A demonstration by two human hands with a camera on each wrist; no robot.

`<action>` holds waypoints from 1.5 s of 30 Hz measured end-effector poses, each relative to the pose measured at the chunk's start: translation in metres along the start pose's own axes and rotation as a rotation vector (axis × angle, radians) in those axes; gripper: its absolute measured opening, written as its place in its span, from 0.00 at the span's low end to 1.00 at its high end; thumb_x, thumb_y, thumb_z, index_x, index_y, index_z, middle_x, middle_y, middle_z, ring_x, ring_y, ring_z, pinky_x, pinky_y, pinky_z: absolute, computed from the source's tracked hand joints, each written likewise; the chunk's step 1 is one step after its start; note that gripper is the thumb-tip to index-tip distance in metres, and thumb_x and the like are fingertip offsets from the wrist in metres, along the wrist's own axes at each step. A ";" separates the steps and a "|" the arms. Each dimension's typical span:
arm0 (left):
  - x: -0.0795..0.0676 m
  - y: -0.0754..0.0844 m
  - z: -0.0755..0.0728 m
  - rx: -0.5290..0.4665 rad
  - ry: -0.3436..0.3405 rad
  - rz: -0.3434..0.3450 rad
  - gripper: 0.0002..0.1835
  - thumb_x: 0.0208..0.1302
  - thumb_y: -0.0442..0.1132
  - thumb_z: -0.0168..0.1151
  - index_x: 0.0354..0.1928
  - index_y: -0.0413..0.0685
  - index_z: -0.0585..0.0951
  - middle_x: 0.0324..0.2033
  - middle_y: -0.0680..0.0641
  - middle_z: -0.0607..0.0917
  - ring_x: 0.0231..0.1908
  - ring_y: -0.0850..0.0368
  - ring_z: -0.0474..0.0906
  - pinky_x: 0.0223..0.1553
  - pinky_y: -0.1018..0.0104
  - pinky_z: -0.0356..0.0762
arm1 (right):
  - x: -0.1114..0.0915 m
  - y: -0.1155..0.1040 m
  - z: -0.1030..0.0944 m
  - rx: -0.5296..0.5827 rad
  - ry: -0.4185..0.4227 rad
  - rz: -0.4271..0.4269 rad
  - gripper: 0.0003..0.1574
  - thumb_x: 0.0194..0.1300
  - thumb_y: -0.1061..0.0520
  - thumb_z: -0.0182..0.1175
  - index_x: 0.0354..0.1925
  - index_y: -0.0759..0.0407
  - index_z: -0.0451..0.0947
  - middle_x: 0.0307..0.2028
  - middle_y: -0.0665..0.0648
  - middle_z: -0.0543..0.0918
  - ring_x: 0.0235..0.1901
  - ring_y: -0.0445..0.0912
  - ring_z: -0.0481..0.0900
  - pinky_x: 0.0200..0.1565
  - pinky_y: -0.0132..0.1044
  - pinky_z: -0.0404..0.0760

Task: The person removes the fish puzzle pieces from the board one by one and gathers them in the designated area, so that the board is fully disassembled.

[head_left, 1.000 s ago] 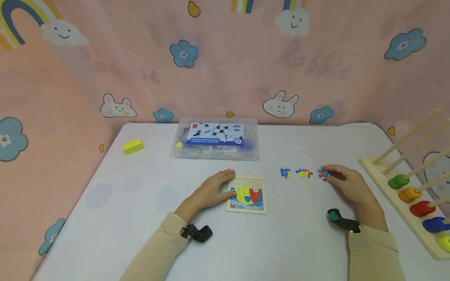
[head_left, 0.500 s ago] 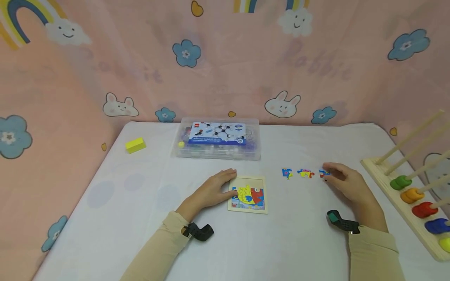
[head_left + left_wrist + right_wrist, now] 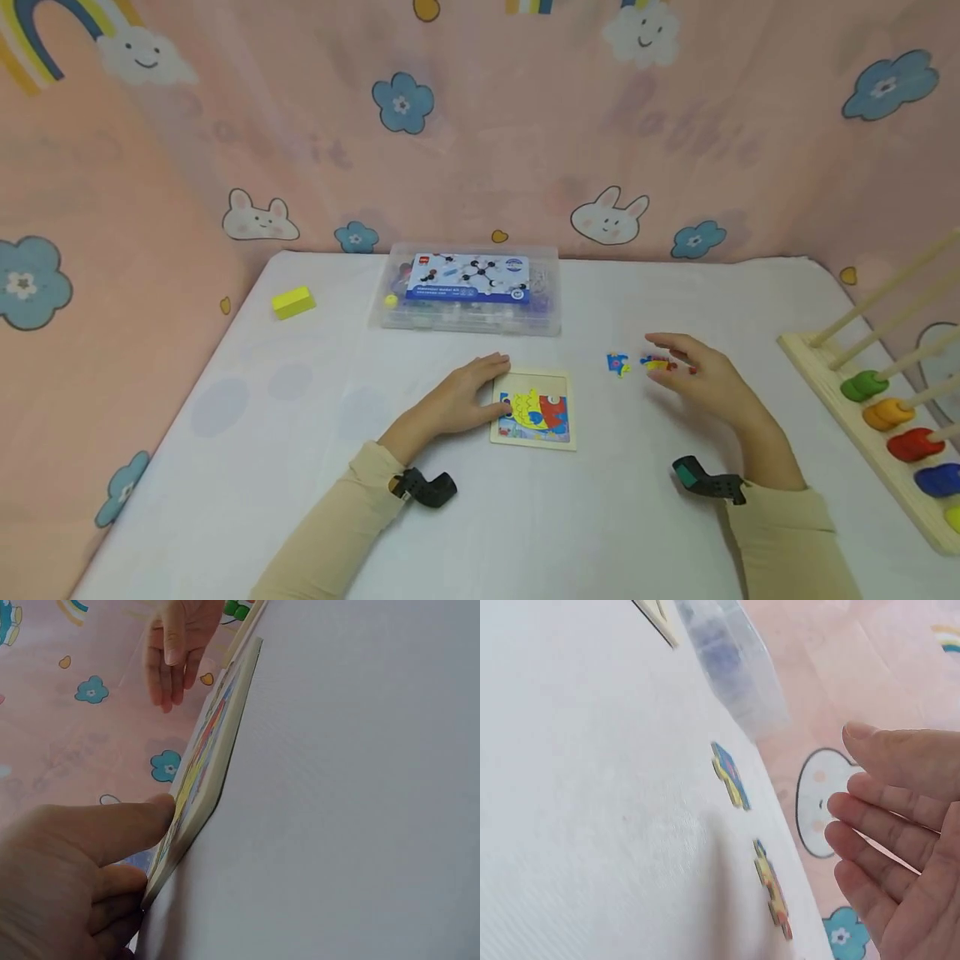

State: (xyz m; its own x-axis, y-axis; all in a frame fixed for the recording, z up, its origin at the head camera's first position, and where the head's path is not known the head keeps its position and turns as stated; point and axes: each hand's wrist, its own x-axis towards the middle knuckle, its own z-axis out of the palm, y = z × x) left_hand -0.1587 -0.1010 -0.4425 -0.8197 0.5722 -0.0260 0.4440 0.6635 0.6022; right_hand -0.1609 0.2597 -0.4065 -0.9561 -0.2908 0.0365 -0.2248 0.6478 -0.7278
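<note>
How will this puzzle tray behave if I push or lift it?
The tray looks stiff: thin but straight-edged. Lying flat and low, it would probably slide rather than tip when pushed. Its pieces might shift if it's tilted, as they don't fill it.

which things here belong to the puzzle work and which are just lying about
In the job:
puzzle board, touched by left hand
loose puzzle pieces, near right hand

Apparently just lying about:
yellow block
plastic box
wooden peg stand
</note>
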 end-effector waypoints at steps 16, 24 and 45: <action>-0.022 0.009 0.005 -0.025 -0.047 -0.032 0.40 0.65 0.53 0.58 0.72 0.40 0.57 0.74 0.47 0.51 0.74 0.56 0.43 0.74 0.59 0.43 | 0.017 -0.061 0.061 0.105 -0.180 -0.134 0.29 0.63 0.57 0.62 0.61 0.64 0.69 0.60 0.62 0.74 0.61 0.58 0.70 0.62 0.57 0.70; -0.022 0.008 0.011 0.063 0.034 0.017 0.36 0.67 0.50 0.56 0.70 0.37 0.59 0.73 0.44 0.55 0.73 0.54 0.47 0.74 0.58 0.45 | 0.025 -0.083 0.098 0.107 -0.266 -0.185 0.28 0.63 0.60 0.61 0.61 0.63 0.70 0.58 0.60 0.76 0.57 0.55 0.75 0.59 0.52 0.75; -0.027 0.005 0.016 0.168 0.109 0.080 0.36 0.65 0.53 0.58 0.69 0.39 0.64 0.70 0.44 0.62 0.70 0.52 0.57 0.72 0.59 0.54 | 0.019 -0.085 0.144 0.008 -0.130 -0.261 0.22 0.58 0.64 0.64 0.53 0.64 0.77 0.51 0.56 0.75 0.57 0.53 0.71 0.61 0.52 0.71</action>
State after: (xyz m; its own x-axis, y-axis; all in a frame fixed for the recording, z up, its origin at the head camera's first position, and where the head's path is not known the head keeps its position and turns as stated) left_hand -0.1285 -0.1059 -0.4518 -0.8096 0.5768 0.1089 0.5560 0.6941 0.4572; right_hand -0.1330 0.0976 -0.4422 -0.8337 -0.5352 0.1360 -0.4584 0.5336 -0.7107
